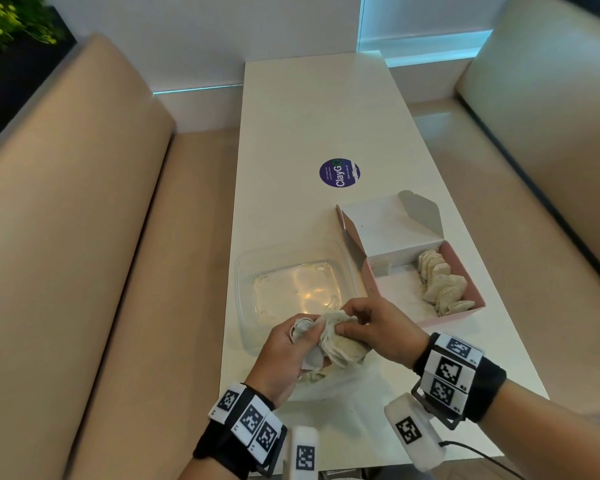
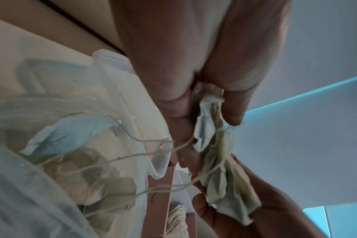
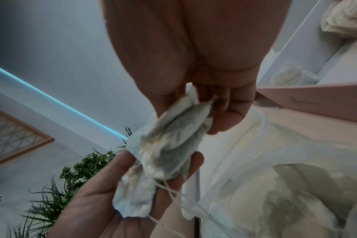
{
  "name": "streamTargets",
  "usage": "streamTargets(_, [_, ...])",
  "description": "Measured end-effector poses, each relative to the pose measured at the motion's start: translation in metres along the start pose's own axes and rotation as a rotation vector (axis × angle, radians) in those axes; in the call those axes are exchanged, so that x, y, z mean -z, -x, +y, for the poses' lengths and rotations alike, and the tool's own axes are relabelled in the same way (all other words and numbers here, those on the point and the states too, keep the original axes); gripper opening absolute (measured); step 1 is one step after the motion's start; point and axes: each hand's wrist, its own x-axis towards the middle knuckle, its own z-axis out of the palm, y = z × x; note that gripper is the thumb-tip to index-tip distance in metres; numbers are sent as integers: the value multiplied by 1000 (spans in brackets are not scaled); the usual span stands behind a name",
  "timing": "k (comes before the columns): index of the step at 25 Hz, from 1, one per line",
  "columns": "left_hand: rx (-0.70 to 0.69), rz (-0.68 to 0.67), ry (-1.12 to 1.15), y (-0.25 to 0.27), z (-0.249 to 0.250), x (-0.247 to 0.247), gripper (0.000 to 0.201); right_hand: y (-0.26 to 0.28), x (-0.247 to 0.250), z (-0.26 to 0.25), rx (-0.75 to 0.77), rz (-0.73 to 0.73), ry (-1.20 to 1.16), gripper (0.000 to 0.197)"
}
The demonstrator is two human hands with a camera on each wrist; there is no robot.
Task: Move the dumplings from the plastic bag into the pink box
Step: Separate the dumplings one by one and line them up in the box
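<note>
A white table (image 1: 309, 116) runs between beige benches (image 1: 84, 202); right, the open pink box (image 1: 451, 318) holds a row of dumplings (image 1: 440, 282); near, above the plastic bag (image 1: 343, 382), left hand (image 1: 284, 355) and right hand (image 1: 381, 334) both grip a stringy clump (image 1: 340, 337); farther, a purple sticker (image 1: 339, 172) reads "ClayGo".

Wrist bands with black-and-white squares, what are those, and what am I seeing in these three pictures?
There is no machine here, only a person's two bare hands. The bands carry printed markers, and each wrist wears a small camera. The wide picture comes from a camera on the person's head, looking down. The other two look along each palm toward the fingers. On the white table are a clear tub, a plastic bag nearest the person, a purple sticker and an open pink box holding a row of dumplings. The left hand and right hand together grip a bunch of dumplings, pale pouches with strings, above the bag.
</note>
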Motion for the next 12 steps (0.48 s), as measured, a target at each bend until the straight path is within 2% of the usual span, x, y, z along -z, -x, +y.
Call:
streamTargets(4, [91,-13,270,-3,7,9,35,-4,9,8,2,117,-106,17])
streamTargets(7, [106,26,291,-5,6,17,31,-1,21,1,47,101,-303,12])
streamTargets(8, [105,33,264,-5,6,18,31,2,26,-4,78,93,-301,10])
streamTargets(10, [91,36,175,-7,5,19,29,8,35,-12,135,42,-163,9])
streamTargets(12, [70,28,16,-9,5,18,22,11,38,-18,139,-84,39,6])
